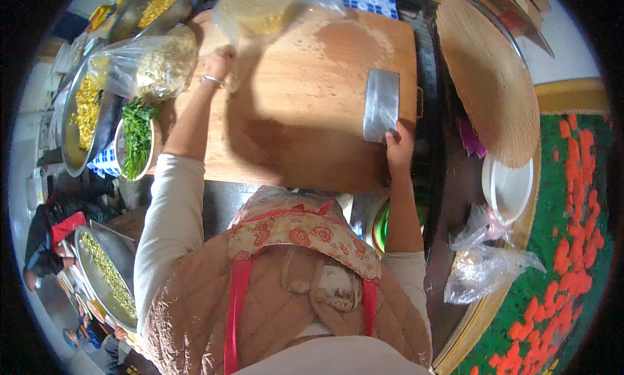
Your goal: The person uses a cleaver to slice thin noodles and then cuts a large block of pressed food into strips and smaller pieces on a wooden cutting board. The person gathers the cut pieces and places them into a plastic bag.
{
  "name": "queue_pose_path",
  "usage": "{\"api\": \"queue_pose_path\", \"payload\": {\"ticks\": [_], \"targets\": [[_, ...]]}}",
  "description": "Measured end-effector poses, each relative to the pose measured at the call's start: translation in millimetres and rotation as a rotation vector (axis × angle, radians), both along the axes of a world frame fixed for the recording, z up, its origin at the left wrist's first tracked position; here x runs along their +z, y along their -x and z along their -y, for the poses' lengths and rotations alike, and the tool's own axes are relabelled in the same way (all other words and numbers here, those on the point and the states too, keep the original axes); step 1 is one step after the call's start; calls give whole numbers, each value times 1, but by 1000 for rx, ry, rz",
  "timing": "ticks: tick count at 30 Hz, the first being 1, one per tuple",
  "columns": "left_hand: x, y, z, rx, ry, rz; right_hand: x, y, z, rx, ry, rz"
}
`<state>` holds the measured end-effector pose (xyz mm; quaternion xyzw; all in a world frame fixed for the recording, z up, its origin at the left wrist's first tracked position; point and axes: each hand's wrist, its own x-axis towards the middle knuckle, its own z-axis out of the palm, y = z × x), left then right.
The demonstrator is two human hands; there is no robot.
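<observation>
A large wooden cutting board [297,92] lies before me, with a damp patch near its far side. My left hand [219,63], a bangle at its wrist, is closed over the board's left part on the edge of a clear plastic bag [258,6] that has pale yellow contents. My right hand [402,148] grips a cleaver [381,102] at the near right corner of its broad blade. The handle is hidden in the hand. The blade is over the right side of the board.
Left of the board are a knotted plastic bag of pale food [165,65], a bowl of green herbs [138,145] and a metal basin of yellow pieces [73,136]. A round woven lid [487,82], a white basket [509,189] and a plastic bag [482,272] stand right. People are at lower left.
</observation>
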<state>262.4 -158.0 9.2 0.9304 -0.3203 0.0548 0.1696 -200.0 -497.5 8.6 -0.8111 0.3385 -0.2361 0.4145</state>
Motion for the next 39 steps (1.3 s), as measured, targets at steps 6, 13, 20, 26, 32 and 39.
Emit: {"api": "queue_pose_path", "payload": {"ticks": [6, 13, 20, 26, 32, 39], "targets": [[36, 203, -52, -372, 169, -95, 46, -21, -54, 175, 244, 94], [33, 347, -117, 344, 952, -939, 63, -65, -171, 849, 142, 184], [50, 351, -183, 775, 1889, -1312, 63, -62, -162, 881, -26, 51], [24, 333, -206, 182, 792, -527, 85, -111, -104, 863, -644, 60], [1, 282, -198, 527, 755, -422, 35, -186, -85, 661, -1109, -101], [-7, 209, -174, 510, 336, -520, 28, -254, -138, 584, -612, -137]]}}
